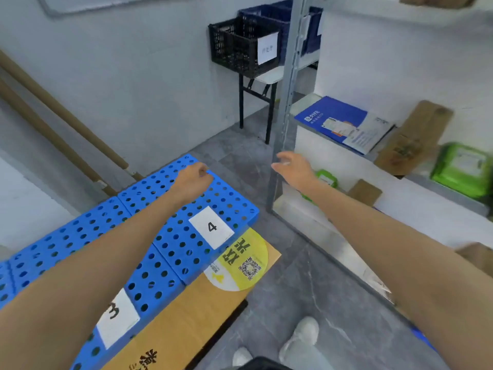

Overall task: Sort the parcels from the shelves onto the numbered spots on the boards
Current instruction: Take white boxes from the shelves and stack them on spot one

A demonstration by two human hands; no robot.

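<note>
Presently, the right hand was loosely spread, the left hand curled, both empty; gripping the blue parcel by both sides was advisable.

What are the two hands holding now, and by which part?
Nothing is held. The left hand is curled above the blue board with no parcel in it. The right hand is near the shelves, with its fingers relaxed and empty.
</note>
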